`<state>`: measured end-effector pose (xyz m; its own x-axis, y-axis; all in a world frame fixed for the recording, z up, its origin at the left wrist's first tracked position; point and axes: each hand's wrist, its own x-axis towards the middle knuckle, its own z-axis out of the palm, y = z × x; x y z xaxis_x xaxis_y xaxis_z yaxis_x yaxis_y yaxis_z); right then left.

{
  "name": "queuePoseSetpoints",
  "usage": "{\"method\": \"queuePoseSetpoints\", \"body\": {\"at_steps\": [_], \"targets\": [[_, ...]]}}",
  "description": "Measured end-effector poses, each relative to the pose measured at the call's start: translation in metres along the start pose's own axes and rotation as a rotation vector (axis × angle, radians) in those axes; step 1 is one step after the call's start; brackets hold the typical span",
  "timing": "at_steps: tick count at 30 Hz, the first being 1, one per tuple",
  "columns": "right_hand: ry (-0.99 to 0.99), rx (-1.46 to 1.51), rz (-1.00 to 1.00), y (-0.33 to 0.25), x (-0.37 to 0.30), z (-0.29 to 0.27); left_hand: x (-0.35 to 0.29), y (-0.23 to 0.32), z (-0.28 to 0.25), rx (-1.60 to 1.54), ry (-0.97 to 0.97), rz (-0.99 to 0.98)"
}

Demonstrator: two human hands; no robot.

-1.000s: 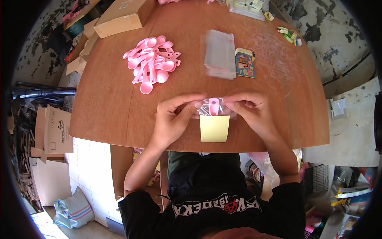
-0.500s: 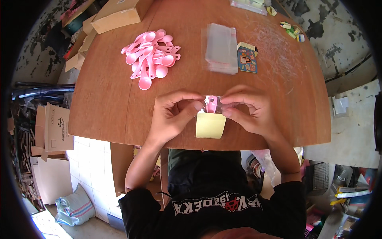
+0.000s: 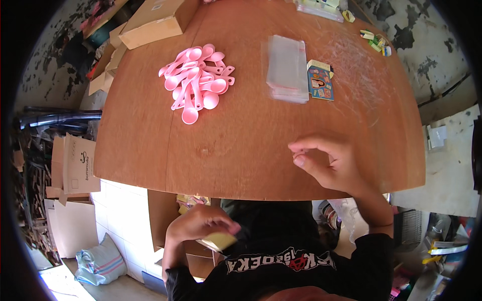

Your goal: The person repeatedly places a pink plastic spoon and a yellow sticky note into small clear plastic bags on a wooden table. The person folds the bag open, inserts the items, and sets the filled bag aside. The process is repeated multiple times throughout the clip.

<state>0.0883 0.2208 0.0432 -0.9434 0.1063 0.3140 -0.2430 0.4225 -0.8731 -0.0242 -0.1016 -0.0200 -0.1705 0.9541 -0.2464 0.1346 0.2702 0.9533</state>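
My left hand (image 3: 201, 223) is low, below the table's front edge, with its fingers closed on a clear packet with a yellow card (image 3: 221, 242). The packet is blurred and partly behind the fingers; the pink spoon inside does not show now. Over the table's front right part, my right hand (image 3: 329, 160) has thumb and forefinger curled into a pinch. Whatever sits between those fingertips is too small to make out. A pile of pink measuring spoons (image 3: 193, 80) lies at the left of the table. Farther right is a stack of clear plastic bags (image 3: 287, 67).
Beside the bags lies a small blue picture box (image 3: 320, 83). Thin clear plastic strips (image 3: 356, 75) litter the table's right side. A cardboard box (image 3: 155, 22) stands at the far left corner. Below the table's edge, an open carton (image 3: 160, 220) stands near my left arm.
The yellow-card packet, held in both hands over the table before, has gone down and left in my left hand. My right hand has let go of it and stays above the table.
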Motion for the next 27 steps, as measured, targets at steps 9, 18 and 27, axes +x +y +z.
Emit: {"method": "queuePoseSetpoints", "body": {"at_steps": [9, 18, 27], "targets": [[0.132, -0.478, -0.223, 0.07, 0.066, -0.015, -0.023, -0.253, -0.008, 0.855, 0.686, -0.316], [0.157, -0.811, -0.09, 0.097, 0.109, -0.015, 0.024, 0.01, 0.027, 0.234, -0.328, 0.06], [-0.133, -0.32, -0.075, 0.003, 0.044, 0.025, 0.074, 0.079, -0.017, 0.986, 0.928, 0.42]]}}
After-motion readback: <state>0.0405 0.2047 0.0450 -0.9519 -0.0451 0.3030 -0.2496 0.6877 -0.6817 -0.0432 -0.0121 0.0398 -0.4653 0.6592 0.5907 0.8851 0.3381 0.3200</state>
